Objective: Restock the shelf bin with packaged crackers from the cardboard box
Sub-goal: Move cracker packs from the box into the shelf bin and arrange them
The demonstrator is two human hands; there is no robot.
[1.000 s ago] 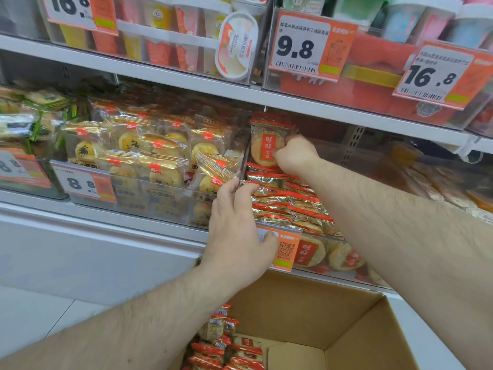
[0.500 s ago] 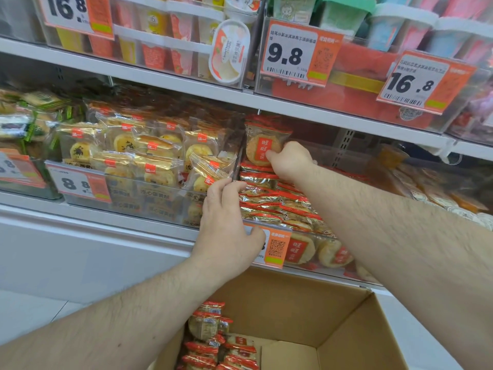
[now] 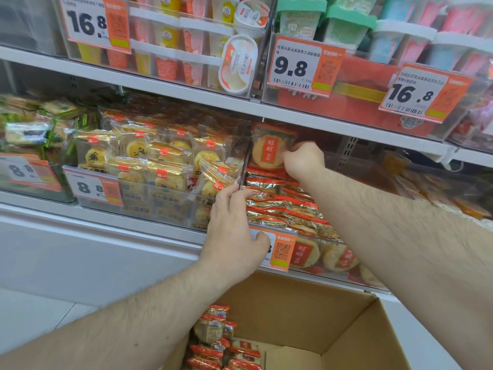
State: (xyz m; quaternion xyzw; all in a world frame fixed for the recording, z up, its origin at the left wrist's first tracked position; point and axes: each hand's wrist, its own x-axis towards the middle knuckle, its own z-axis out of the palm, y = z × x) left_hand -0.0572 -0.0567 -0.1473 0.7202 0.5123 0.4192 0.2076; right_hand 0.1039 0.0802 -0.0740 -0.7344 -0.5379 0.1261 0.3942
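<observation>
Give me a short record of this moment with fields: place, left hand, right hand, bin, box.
place: shop shelf with clear bins and price tags
left hand: left hand grips the front edge of the cracker bin, thumb on its price tag
right hand: right hand holds an upright cracker pack at the back of the bin
bin: nearly full of red and gold packs
box: cardboard box below, open, some cracker packs remaining
</observation>
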